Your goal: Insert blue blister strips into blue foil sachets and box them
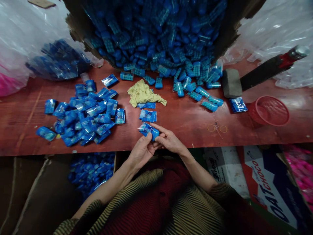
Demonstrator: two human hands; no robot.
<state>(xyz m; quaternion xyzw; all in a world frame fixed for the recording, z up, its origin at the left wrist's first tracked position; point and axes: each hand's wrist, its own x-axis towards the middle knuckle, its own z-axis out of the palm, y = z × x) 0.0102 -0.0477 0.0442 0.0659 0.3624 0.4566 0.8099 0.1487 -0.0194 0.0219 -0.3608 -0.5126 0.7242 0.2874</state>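
Both my hands meet at the near edge of a red-brown table (186, 120) around one small blue item in a clear plastic bag (148, 130). My left hand (141, 150) pinches the bag from below, fingers closed on it. My right hand (168, 139) grips its right end, with the index finger stretched along the top. Just beyond lie another bagged blue packet (148, 115) and a third packet (146, 105) beside a crumpled yellow cloth (143, 93).
A heap of bagged blue packets (84, 114) lies at left. Unbagged blue items (158, 39) spill from a torn cardboard box at the back. A red mesh basket (270, 111), a dark block with a handle (232, 83) and rubber bands (216, 128) are at right. A box of blue packets (90, 171) sits under the table.
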